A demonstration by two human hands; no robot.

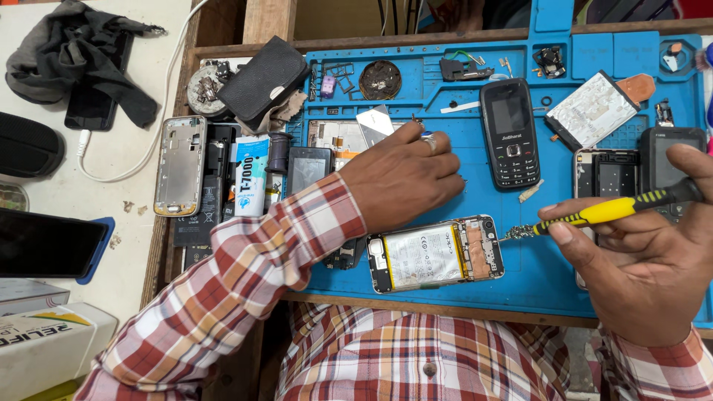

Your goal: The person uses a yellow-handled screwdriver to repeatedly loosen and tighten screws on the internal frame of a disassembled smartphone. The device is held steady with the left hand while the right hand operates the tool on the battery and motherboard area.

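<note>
The opened smartphone (435, 254) lies back-up on the blue repair mat (535, 275), near its front edge, with battery and circuit board exposed. The right hand (642, 260) grips a yellow-handled screwdriver (609, 212) between thumb and fingers; the tip points left and sits at the phone's right end (whether it touches cannot be told). The left hand (401, 178) rests palm-down on the mat just above the phone, fingers curled loosely, holding nothing visible. A black keypad phone (509, 134) lies further back on the mat. A tube of adhesive (251, 177) lies left of the mat, beside a bare phone frame (179, 165).
</note>
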